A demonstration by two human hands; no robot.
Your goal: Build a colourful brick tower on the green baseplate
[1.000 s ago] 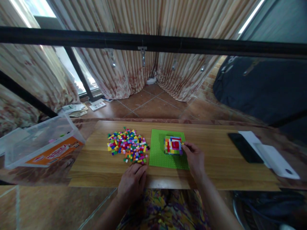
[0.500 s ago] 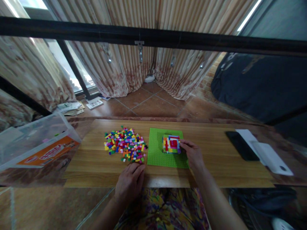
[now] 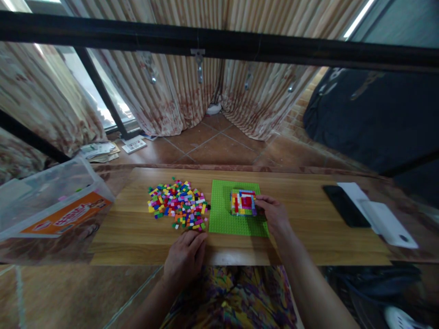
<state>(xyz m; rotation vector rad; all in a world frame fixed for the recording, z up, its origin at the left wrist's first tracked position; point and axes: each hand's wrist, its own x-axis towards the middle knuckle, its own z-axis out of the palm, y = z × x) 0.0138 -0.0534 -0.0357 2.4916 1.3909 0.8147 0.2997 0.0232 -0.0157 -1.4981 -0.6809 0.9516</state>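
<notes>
Green baseplate (image 3: 226,219) near table's front edge (image 3: 240,261)

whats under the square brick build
The brick build sits on the green baseplate, which lies on the wooden table. The right hand hides its right edge.

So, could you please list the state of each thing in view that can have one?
Left hand: palm down on the table's near edge, by the loose bricks, holding nothing visible.
Right hand: fingertips touching the brick square's right side.
Brick square: assembled, seated on the baseplate.
Green baseplate: flat, mostly bare.
Loose bricks: scattered in a pile.
Plastic bin: tilted.
Black phone: flat, screen dark.
</notes>
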